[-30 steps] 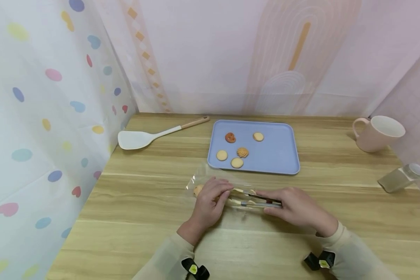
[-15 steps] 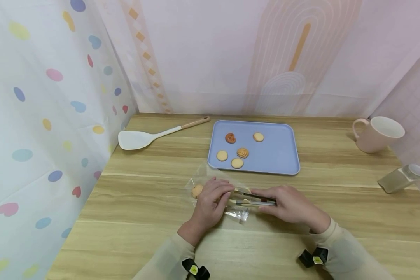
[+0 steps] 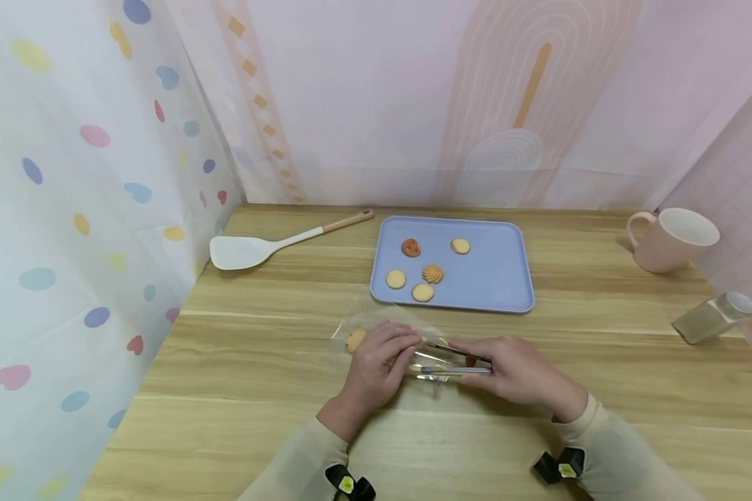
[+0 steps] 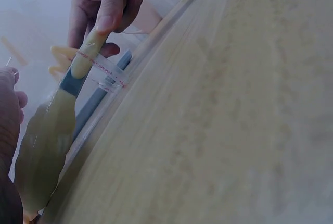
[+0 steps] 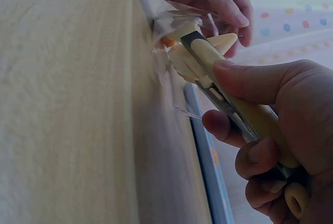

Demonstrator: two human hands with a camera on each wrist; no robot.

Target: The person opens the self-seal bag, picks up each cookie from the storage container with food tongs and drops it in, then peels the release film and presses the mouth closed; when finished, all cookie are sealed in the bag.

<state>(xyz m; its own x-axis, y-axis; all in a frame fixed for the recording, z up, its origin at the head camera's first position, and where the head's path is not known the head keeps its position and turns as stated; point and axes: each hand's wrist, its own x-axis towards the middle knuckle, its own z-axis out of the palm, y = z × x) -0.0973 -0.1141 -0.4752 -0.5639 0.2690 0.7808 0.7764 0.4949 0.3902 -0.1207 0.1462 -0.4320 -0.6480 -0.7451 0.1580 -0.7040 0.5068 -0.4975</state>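
My right hand grips a pair of tongs, thumb on one arm and fingers round the other. Pale padded grips and a loop at the handle end show on the tongs in the right wrist view. Their front end reaches into a clear plastic bag lying in front of the tray. Over the bag, my left hand holds its upper edge between thumb and fingers. A round cookie shows in the bag left of that hand. The left hand hides the tongs' tips in the head view.
Behind the bag stands a blue tray with several cookies on its left half. A white spatula lies at the back left. At the right are a pink mug and a tilted glass jar.
My right hand has shifted left with the tongs, which reach farther into the bag and whose arms stand wider apart. The left hand has stayed nearly still; the bag has crumpled slightly.
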